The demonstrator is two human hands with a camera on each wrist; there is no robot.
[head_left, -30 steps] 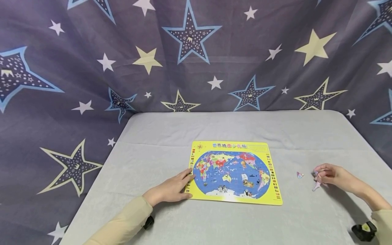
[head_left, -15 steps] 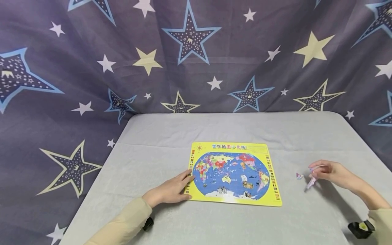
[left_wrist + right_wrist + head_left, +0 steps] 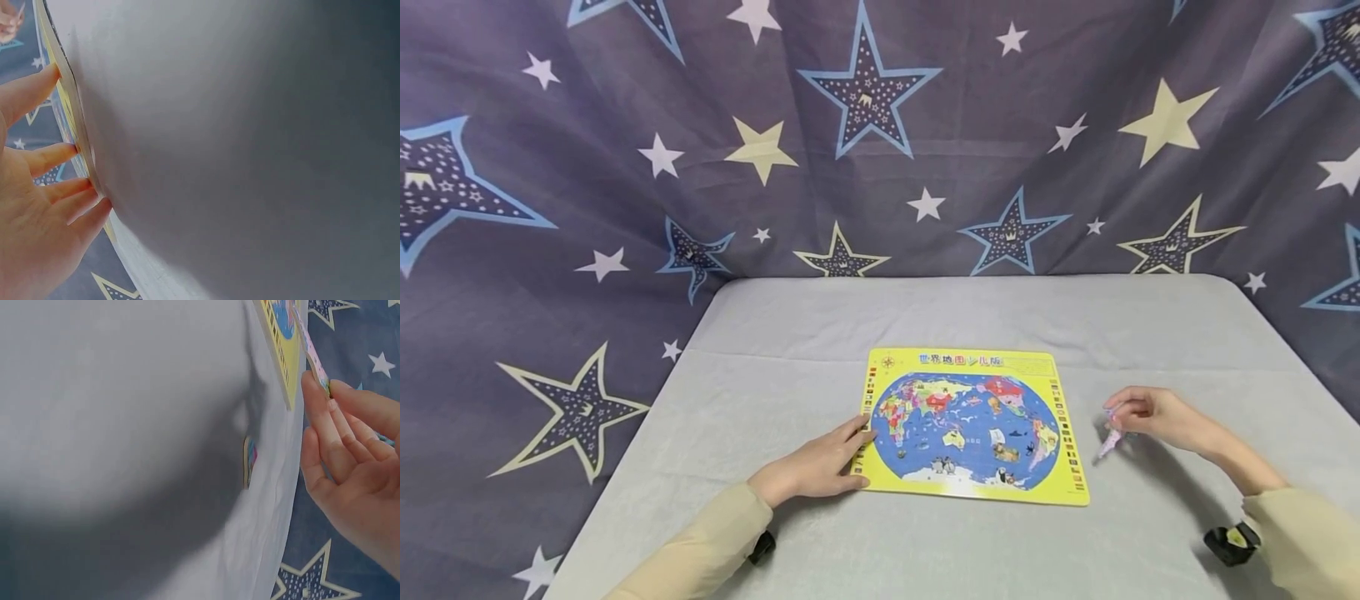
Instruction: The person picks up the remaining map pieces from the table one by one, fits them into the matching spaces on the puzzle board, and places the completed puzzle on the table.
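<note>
A yellow-bordered world map puzzle board [image 3: 970,493] lies flat on the table. Along its left edge rests my left hand [image 3: 817,461], fingers extended; in the left wrist view the fingertips [image 3: 70,149] touch the board's rim. My right hand [image 3: 1165,417] is just right of the board, above the table. Between thumb and fingertips it pinches a long pinkish puzzle piece [image 3: 311,353], which slants down towards the table. A second, smaller colourful piece [image 3: 250,459] lies on the table below the right hand; in the head view that hand hides it.
A light grey cloth covers the table [image 3: 805,325]. Behind and to the left hangs a dark curtain [image 3: 700,100] with printed stars. Black wrist cameras sit under both sleeves, the right one [image 3: 1231,543] close to the tabletop.
My right hand has lifted the pinkish puzzle piece and carried it left towards the board, passing over the smaller piece. The left hand and the board have stayed in place.
</note>
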